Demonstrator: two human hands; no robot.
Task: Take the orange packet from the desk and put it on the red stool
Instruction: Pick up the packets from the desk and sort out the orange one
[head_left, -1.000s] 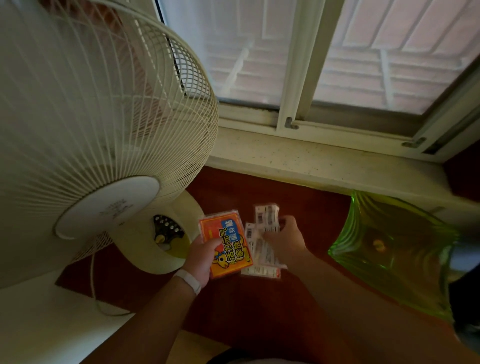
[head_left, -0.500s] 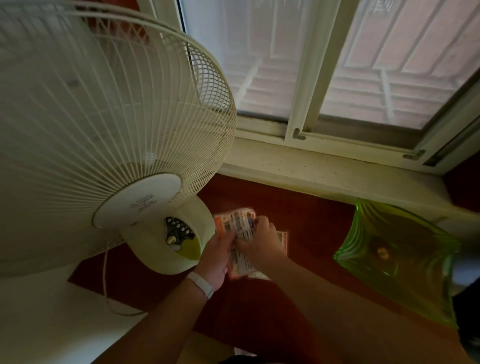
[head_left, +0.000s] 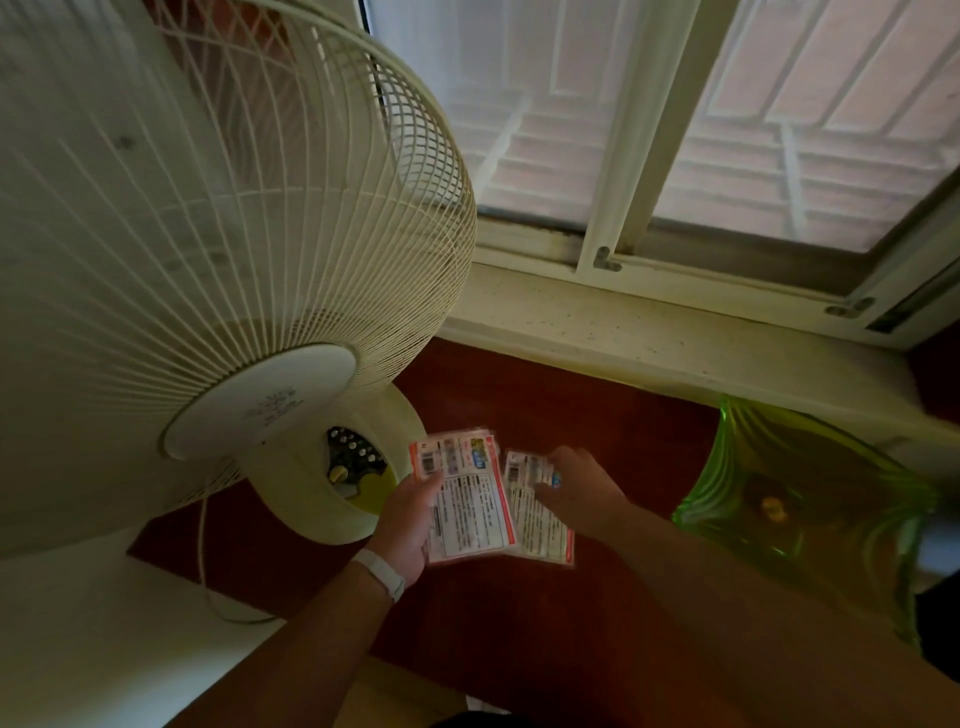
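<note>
My left hand (head_left: 410, 519) grips the orange packet (head_left: 470, 499) by its left edge. The packet's printed white back with an orange border faces up, just above the dark red surface (head_left: 519, 649). A second packet (head_left: 543, 530) of the same kind lies to its right, partly tucked under it. My right hand (head_left: 582, 491) is on the far end of that second packet, thumb on top and fingers curled over its edge. I cannot tell whether the red surface is the stool.
A big cream table fan (head_left: 208, 234) fills the left, and its round base (head_left: 332, 493) touches the packets' left side. A green translucent dish (head_left: 810, 509) stands at the right. The window sill (head_left: 649, 332) runs behind. A white surface (head_left: 78, 623) lies lower left.
The orange packet in my left hand has been turned over from its orange front to its printed back. My right hand moved off it to the second packet beside it.
</note>
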